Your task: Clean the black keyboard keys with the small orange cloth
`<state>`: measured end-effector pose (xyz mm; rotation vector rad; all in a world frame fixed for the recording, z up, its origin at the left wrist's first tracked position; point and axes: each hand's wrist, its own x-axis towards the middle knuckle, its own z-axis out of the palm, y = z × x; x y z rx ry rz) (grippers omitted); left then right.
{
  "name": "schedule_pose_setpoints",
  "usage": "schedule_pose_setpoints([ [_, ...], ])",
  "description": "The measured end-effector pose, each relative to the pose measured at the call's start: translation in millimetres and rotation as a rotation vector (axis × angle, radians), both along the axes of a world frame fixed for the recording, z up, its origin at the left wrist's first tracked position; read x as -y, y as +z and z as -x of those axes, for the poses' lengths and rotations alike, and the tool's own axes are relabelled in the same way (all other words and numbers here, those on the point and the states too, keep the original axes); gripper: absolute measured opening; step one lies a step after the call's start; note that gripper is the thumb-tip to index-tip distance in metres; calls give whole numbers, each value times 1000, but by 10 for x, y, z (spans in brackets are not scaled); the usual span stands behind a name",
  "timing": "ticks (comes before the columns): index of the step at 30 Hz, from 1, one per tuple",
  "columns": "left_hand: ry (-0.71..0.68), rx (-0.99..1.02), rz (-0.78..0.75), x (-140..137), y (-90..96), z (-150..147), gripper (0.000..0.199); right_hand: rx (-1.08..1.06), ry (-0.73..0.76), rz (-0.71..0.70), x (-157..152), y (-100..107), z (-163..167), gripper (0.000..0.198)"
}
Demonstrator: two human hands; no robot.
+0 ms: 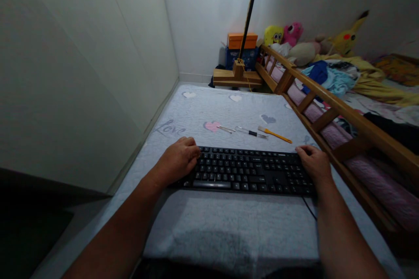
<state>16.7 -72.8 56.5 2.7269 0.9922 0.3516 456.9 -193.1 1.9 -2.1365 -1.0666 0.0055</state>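
Note:
A black computer keyboard [242, 171] lies across the cloth-covered surface in front of me, its cable leaving the near edge at the right. My left hand [183, 157] is closed on its left end, fingers curled over the keys there and hiding them. At the opposite end, my right hand [313, 161] grips the far right corner between thumb and fingers. Just beyond the keyboard lie a few cotton swabs [225, 129], a wire keycap puller [252, 133] with a black grip, and a small brush [275, 134] with a yellow handle.
The surface has a pale heart-patterned cloth [209, 226]. White cabinet doors [98, 61] stand close on the left. A wooden bed rail [353, 122] runs along the right, near my right arm. A dark pole on a wooden base [237, 76] stands beyond the far edge.

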Motion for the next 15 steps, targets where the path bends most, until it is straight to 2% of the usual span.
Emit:
schedule_pose_setpoints([
  [15, 150, -80, 154, -146, 139, 346, 20, 14, 21, 2, 2, -29, -37, 35],
])
